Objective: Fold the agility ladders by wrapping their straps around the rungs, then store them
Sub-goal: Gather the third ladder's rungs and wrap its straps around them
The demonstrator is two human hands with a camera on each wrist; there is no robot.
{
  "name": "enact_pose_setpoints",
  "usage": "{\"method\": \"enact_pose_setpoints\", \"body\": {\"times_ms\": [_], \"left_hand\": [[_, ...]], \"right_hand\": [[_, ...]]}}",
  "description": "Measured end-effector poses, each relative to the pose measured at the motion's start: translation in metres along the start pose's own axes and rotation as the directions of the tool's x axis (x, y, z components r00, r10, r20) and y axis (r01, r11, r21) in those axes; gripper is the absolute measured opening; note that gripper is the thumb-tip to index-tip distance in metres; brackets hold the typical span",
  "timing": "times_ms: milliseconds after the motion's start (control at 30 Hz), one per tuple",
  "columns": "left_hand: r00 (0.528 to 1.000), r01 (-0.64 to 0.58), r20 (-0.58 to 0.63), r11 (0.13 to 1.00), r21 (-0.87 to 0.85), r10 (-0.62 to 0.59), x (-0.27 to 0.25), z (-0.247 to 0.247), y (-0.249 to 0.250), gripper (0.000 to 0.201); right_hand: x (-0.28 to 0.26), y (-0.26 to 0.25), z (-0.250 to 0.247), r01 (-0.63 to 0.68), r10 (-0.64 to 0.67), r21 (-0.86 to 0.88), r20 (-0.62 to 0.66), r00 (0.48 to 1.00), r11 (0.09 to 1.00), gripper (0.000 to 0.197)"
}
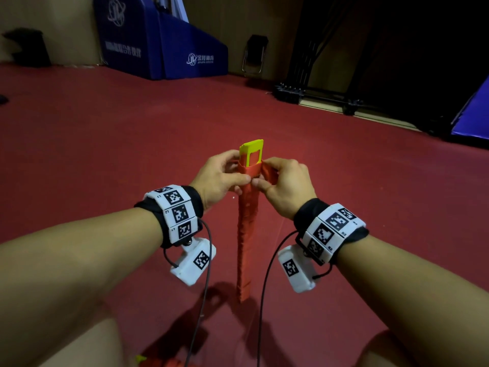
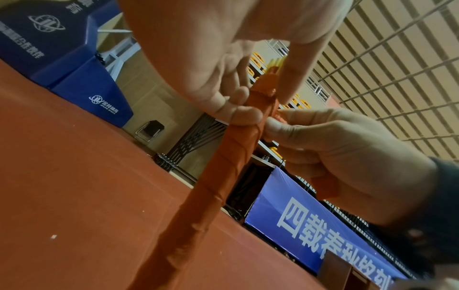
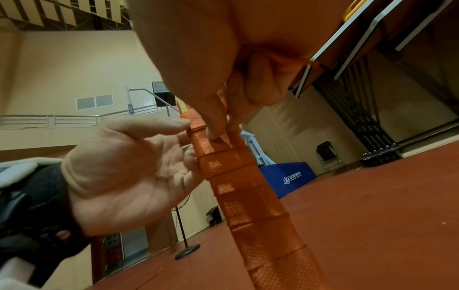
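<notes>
Bundle: the stack of flat yellow plastic ladder rungs [image 1: 251,152] stands upright on the dark red sports floor [image 1: 105,154], bound along its length in overlapping turns of woven orange-red strap [image 1: 246,234]; only the yellow tops show above the wrapping.
Left hand: the left hand [image 1: 219,176] clasps the top of the wrapped bundle, thumb in front and fingers curled behind it.
Right hand: the right hand [image 1: 285,184] pinches the loose end of the strap between thumb and forefinger, just beside the left thumb, with a loop of strap standing at the bundle's right edge.
Surroundings: blue padded mats [image 1: 164,43] and a black folding chair [image 1: 254,55] stand against the far wall.
</notes>
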State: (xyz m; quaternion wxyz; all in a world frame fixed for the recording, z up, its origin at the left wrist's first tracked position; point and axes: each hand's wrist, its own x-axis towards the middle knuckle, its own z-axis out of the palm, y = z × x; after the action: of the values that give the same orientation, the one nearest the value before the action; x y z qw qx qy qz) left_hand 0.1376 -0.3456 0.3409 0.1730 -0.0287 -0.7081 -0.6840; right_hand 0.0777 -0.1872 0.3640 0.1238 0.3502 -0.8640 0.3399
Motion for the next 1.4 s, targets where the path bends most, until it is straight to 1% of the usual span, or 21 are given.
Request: {"method": "enact_pose_setpoints", "body": {"times_ms": [100,233,367,433,500,567,633,700,800,933,1000,1100,1167,1233,1300,1333,1400], "left_hand": [[0.999,-0.029,0.021,0.995,0.099,0.027,-0.002,0.001,-0.003,0.031],[0.999,-0.042,-0.019,0.991,0.126,0.045,-0.003,0.010,-0.005,0.033],[0.993,-0.056,-0.087,0.981,0.187,0.073,-0.001,0.009,-0.006,0.035],[0.992,-0.046,-0.105,0.979,0.198,0.068,-0.002,0.008,-0.003,0.042],[0.993,-0.034,-0.107,0.979,0.201,0.057,-0.003,0.008,0.000,0.054],[0.991,-0.030,-0.121,0.971,0.236,0.060,-0.002,0.004,-0.001,0.066],[0.986,-0.047,-0.136,0.950,0.307,0.093,-0.001,0.000,-0.002,0.068],[0.985,-0.044,-0.140,0.932,0.360,0.101,0.000,-0.003,-0.002,0.071],[0.983,-0.037,-0.150,0.915,0.402,0.106,0.002,-0.004,-0.003,0.066],[0.978,-0.036,-0.176,0.914,0.404,0.116,0.001,-0.004,-0.004,0.071],[0.977,-0.030,-0.181,0.915,0.401,0.111,0.001,-0.003,-0.003,0.068],[0.972,-0.030,-0.207,0.929,0.370,0.114,0.001,-0.004,-0.004,0.062],[0.969,-0.032,-0.216,0.931,0.364,0.118,0.002,-0.005,-0.006,0.061],[0.968,-0.034,-0.219,0.931,0.364,0.121,0.003,-0.005,-0.006,0.062],[0.964,-0.033,-0.231,0.923,0.384,0.130,0.004,-0.005,-0.006,0.063],[0.963,-0.027,-0.234,0.914,0.404,0.132,0.004,-0.006,-0.006,0.059],[0.964,-0.006,-0.238,0.900,0.437,0.122,0.003,-0.006,-0.006,0.045]], "right_hand": [[0.000,0.000,0.002,-0.011,0.011,-0.021,0.010,1.000,1.000,0.015],[-0.002,-0.001,0.006,-0.021,0.022,-0.053,0.024,0.999,0.998,0.020],[-0.003,-0.004,0.004,-0.035,0.034,-0.054,-0.015,0.999,0.998,0.017],[-0.004,-0.005,0.004,-0.029,0.028,-0.052,-0.028,0.999,0.998,0.013],[-0.004,-0.004,0.004,-0.021,0.020,-0.039,-0.019,1.000,0.999,0.008],[-0.003,-0.003,0.005,-0.016,0.016,-0.025,0.001,1.000,1.000,0.016],[-0.002,-0.004,0.005,-0.011,0.012,-0.021,0.027,1.000,1.000,0.018],[-0.002,-0.005,0.006,-0.008,0.009,-0.016,0.030,1.000,1.000,0.012],[-0.001,-0.005,0.006,-0.052,0.052,-0.004,-0.024,0.998,0.999,0.013],[0.001,-0.003,0.002,-0.114,0.114,0.000,-0.095,0.989,0.993,0.012],[0.000,-0.004,0.001,-0.105,0.106,0.028,-0.077,0.991,0.994,0.012],[-0.002,-0.007,0.001,-0.044,0.045,0.063,-0.014,0.999,0.997,0.016],[-0.003,-0.007,0.001,-0.033,0.032,0.078,0.011,0.999,0.996,0.018],[-0.002,-0.006,0.001,-0.041,0.041,0.086,0.005,0.999,0.995,0.018],[-0.001,-0.005,-0.001,-0.050,0.054,0.072,-0.053,0.997,0.996,0.019],[0.000,-0.004,-0.002,-0.056,0.062,0.072,-0.081,0.995,0.996,0.021],[0.001,-0.002,-0.001,-0.075,0.083,0.078,-0.100,0.992,0.994,0.023]]}}
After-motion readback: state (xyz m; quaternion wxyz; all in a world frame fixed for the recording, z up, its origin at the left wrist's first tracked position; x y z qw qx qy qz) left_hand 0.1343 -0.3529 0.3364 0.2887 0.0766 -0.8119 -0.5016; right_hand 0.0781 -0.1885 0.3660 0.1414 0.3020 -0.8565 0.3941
